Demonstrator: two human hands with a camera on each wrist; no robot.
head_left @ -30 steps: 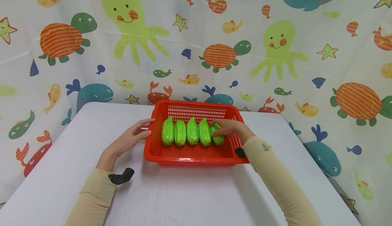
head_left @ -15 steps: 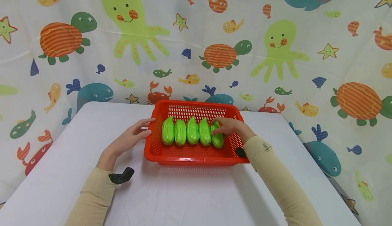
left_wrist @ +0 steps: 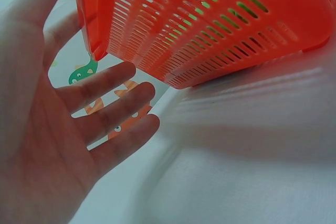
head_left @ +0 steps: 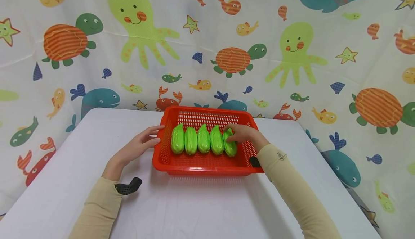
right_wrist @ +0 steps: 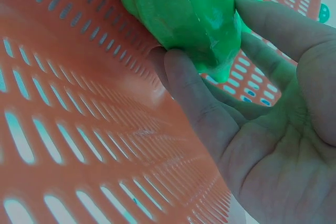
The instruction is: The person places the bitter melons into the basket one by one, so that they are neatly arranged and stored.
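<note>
A red plastic basket [head_left: 201,169] with slotted walls stands on the table. In it lies a side-by-side row of several glossy green, ribbed, gourd-like vegetables [head_left: 204,140]. My right hand [head_left: 241,133] reaches over the basket's right side and holds the rightmost green gourd [head_left: 231,149]; in the right wrist view, thumb and fingertips press on opposite sides of this gourd [right_wrist: 184,14]. My left hand [head_left: 139,145] is at the basket's left rim, its fingers relaxed and spread. The left wrist view has the upper fingers at the rim and the others below it, beside the slotted wall.
The white table [head_left: 194,206] extends in front of the basket and to both sides. Behind it hangs a curtain [head_left: 207,34] printed with sea animals. Black wrist cameras [head_left: 129,186] are strapped to both sleeves; the right one overlaps the basket's front right corner.
The rightmost gourd has turned and settled lengthwise beside the others, its near end shifting slightly towards me. My right hand has barely moved; my left hand stays at the rim.
</note>
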